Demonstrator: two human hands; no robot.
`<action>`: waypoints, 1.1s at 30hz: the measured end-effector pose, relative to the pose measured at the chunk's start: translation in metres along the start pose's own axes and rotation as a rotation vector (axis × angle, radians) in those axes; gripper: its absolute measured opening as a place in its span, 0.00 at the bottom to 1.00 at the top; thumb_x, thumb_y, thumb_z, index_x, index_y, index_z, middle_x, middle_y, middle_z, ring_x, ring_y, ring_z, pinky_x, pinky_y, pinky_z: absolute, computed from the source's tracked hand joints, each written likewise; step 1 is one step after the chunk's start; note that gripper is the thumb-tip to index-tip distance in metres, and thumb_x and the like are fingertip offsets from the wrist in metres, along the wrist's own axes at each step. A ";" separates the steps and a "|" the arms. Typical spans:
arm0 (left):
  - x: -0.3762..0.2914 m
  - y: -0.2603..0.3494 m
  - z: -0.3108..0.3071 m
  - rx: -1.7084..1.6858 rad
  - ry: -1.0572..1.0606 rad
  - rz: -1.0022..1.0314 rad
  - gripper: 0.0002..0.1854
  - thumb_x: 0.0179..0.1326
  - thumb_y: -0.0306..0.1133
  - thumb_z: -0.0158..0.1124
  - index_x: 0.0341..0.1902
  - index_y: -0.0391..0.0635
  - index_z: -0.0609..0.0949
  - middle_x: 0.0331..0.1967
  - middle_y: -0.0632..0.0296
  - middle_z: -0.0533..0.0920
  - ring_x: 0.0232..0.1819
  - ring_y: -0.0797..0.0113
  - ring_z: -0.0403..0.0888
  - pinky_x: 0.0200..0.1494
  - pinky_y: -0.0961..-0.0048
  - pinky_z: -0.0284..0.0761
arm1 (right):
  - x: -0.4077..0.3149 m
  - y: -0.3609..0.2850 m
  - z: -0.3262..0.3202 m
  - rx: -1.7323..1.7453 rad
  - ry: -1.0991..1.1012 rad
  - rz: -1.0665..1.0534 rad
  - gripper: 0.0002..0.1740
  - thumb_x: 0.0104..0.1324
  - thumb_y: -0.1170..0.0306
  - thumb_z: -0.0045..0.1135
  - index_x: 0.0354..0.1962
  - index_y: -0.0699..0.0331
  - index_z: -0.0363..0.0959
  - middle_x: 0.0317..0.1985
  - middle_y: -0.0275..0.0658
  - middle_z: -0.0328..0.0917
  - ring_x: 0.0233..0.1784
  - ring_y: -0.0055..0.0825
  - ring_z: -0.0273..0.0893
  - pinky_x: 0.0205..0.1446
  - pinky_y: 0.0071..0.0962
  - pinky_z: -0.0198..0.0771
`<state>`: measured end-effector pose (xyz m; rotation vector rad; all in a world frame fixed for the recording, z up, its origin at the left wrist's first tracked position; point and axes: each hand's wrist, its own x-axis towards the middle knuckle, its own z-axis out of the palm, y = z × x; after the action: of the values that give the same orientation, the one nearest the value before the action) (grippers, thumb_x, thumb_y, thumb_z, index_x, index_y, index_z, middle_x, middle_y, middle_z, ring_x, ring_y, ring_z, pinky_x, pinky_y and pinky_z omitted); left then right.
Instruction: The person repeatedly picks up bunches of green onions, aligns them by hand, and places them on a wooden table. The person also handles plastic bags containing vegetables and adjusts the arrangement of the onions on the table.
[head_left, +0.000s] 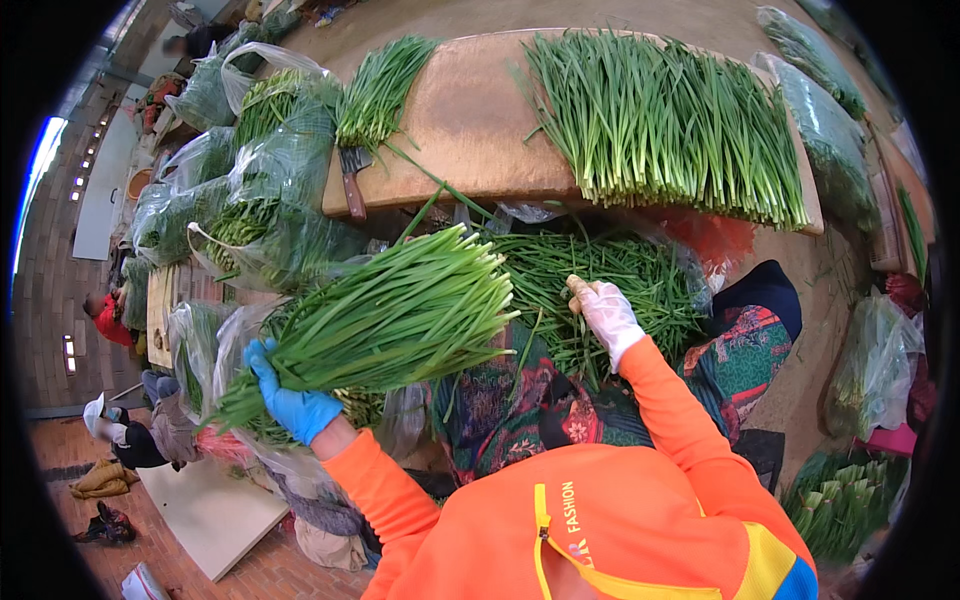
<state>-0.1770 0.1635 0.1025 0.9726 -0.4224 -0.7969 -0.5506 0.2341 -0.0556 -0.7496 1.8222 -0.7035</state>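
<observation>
My left hand (289, 397), in a blue glove, grips a large bunch of green garlic chives (390, 311) near its leaf tips; the pale cut ends point to the right. In a thin whitish glove, my right hand (606, 311) has its fingers curled, with bare or tan-covered fingertips; no held thing is plain there. Beneath it, loose chives (637, 277) lie heaped over a patterned cloth (502, 412) on my lap. Beyond them, a wide row of chives (675, 127) and a smaller pile (382, 90) lie on the wooden board (480, 112).
A cleaver with a wooden handle (353, 193) lies at the board's left edge. Clear plastic bags full of greens (277, 172) crowd the left, and more bags (832, 142) stand at the right. Several people are in the left background, one in a white cap (94, 414).
</observation>
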 end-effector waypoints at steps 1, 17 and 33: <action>-0.005 0.002 0.011 0.022 0.064 -0.006 0.15 0.65 0.37 0.61 0.52 0.46 0.80 0.50 0.62 0.81 0.50 0.66 0.79 0.55 0.62 0.76 | -0.007 0.002 -0.001 0.062 -0.056 -0.019 0.33 0.66 0.41 0.48 0.26 0.65 0.77 0.25 0.39 0.80 0.27 0.28 0.74 0.37 0.28 0.69; 0.050 -0.041 0.061 -1.121 -1.442 -0.200 0.10 0.57 0.25 0.61 0.40 0.57 0.76 0.32 0.78 0.81 0.32 0.79 0.77 0.50 0.69 0.67 | -0.017 -0.036 0.035 1.320 -0.792 0.267 0.42 0.64 0.33 0.39 0.60 0.58 0.64 0.56 0.43 0.73 0.58 0.43 0.72 0.58 0.46 0.70; 0.105 -0.087 -0.033 -1.161 -1.880 0.043 0.20 0.68 0.41 0.50 0.59 0.45 0.74 0.45 0.63 0.85 0.41 0.67 0.85 0.52 0.65 0.74 | 0.002 -0.002 -0.013 0.803 -0.201 0.154 0.13 0.65 0.59 0.58 0.40 0.59 0.73 0.34 0.32 0.79 0.26 0.15 0.73 0.28 0.18 0.70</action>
<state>-0.1230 0.0751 0.0079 -1.1304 -1.3044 -1.4710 -0.5629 0.2334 -0.0510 -0.1346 1.2359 -1.1066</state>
